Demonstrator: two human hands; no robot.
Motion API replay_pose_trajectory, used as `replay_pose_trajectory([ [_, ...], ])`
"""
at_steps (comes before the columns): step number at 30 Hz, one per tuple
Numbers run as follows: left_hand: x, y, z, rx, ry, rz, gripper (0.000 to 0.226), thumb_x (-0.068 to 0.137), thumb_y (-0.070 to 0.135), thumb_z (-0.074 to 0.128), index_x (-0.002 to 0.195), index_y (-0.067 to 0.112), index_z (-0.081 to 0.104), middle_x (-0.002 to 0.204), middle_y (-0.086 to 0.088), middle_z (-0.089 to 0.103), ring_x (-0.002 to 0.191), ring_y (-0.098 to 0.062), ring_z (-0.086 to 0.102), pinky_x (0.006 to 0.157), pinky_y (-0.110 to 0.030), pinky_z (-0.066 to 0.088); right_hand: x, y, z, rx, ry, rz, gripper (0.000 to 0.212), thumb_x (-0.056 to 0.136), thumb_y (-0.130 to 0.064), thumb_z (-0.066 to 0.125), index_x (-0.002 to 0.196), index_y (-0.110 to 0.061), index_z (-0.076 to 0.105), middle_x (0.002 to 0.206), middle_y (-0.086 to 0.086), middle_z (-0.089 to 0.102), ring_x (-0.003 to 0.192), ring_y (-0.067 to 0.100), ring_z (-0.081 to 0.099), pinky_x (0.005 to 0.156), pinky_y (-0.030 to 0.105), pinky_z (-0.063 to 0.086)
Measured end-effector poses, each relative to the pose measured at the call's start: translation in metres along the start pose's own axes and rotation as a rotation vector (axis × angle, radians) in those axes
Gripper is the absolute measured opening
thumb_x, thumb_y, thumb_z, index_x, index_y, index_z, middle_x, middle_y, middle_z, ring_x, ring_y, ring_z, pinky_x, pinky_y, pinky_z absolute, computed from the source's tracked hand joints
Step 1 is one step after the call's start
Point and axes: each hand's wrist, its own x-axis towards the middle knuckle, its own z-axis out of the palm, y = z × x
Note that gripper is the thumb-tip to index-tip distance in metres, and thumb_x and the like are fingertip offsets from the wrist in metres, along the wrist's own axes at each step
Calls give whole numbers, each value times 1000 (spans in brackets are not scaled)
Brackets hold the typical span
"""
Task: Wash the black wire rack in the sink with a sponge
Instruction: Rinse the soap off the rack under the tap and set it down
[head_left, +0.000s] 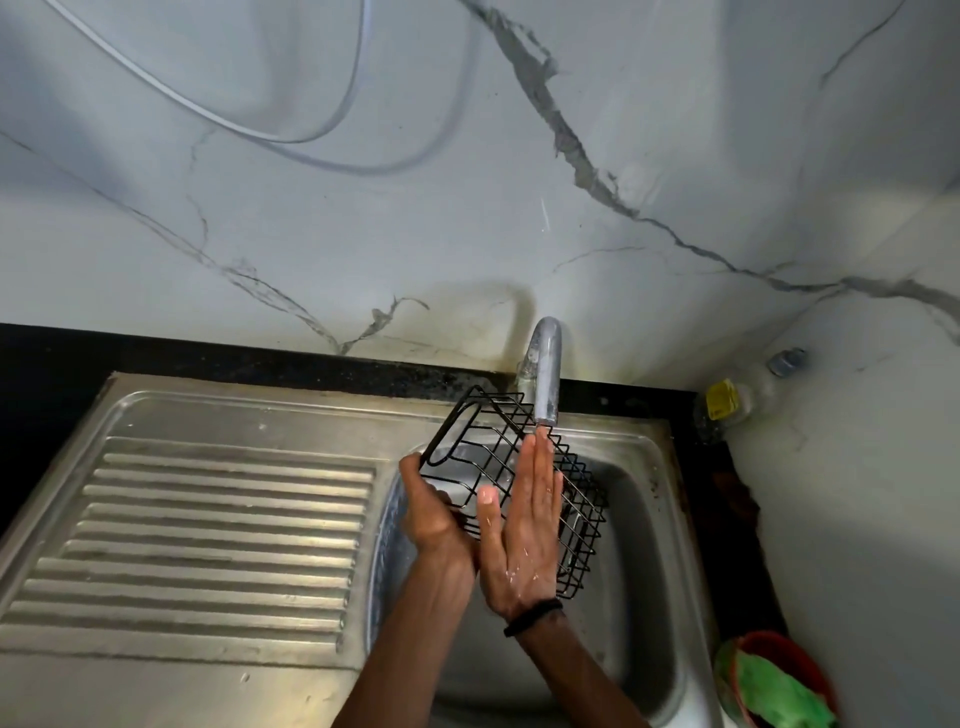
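The black wire rack (480, 441) hangs tilted over the steel sink basin (641, 545), right under the tap spout (544, 374). My left hand (434, 519) grips its lower left edge from below. My right hand (524, 530) lies flat, fingers straight and together, pressed against the rack's wire side, fingertips just under the spout. The hand is wet. No sponge is between my hands. A green scrub pad (774, 696) lies in a red bowl (779, 644) at the bottom right.
A ribbed steel drainboard (208, 530) fills the left side. A black counter strip (208, 353) runs along the marble wall. A clear bottle with a yellow label (727, 400) stands in the right corner. Hoses (291, 140) hang on the wall above.
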Motion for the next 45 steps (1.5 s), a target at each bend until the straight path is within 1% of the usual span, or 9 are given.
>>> replay_pose_trajectory([
  [8,-22,6,9,-36,103,55,62,78,64,69,111,12,75,101,-10,79,91,-34,76,75,-43,63,11,29,-6,40,51,146,70,100,-63,29,157,-23,29,162,0,25,151,11,19,121,50,28],
  [12,-20,10,8,-21,161,23,44,91,60,57,76,19,56,61,3,55,53,-16,52,56,-27,41,21,26,-11,-92,-27,-46,70,100,-61,26,161,-26,19,168,1,14,155,12,7,126,44,9],
  [18,-16,0,0,-85,166,-16,43,85,60,56,70,22,42,58,6,37,48,-13,30,46,-26,23,91,20,-1,-258,-362,499,101,88,-83,1,161,-14,9,169,12,-1,156,26,-6,122,59,-8],
  [22,-7,-18,-9,-114,119,-83,51,81,70,49,68,20,42,61,0,45,46,-17,39,48,-19,33,98,-5,7,-402,-438,206,93,93,-77,0,161,-14,-2,168,11,-4,156,28,-1,123,55,-11],
  [26,7,-23,-11,-268,-98,18,81,90,73,28,125,12,66,135,-15,67,119,-25,66,109,-48,43,42,-5,-6,-404,-526,-348,70,104,-55,6,159,-18,-17,166,1,-24,153,15,-22,126,49,-3],
  [28,11,-15,-13,-263,-92,21,65,98,64,25,105,16,68,103,-8,75,88,-19,73,87,-42,50,12,14,-20,-408,-552,-436,68,104,-53,7,161,-17,-9,168,0,-17,154,14,-18,127,48,-1],
  [31,6,3,-17,-209,107,-133,48,90,62,44,68,20,42,55,3,39,41,-17,34,48,-23,28,-2,61,-42,-456,-410,-264,71,102,-57,4,161,-18,-3,169,-1,-13,155,14,-13,126,45,-2],
  [38,8,-11,-8,-275,110,-185,45,89,60,52,84,15,50,60,2,41,51,-15,33,54,-26,28,49,102,-74,272,-245,509,57,94,-71,47,123,-25,65,120,-12,68,120,11,60,103,31,45],
  [45,7,17,-19,-349,98,-125,39,87,56,50,75,18,47,59,2,39,50,-16,34,57,-26,27,78,77,-56,470,-289,622,38,101,-49,51,122,-23,69,116,-1,74,110,21,68,82,30,53],
])
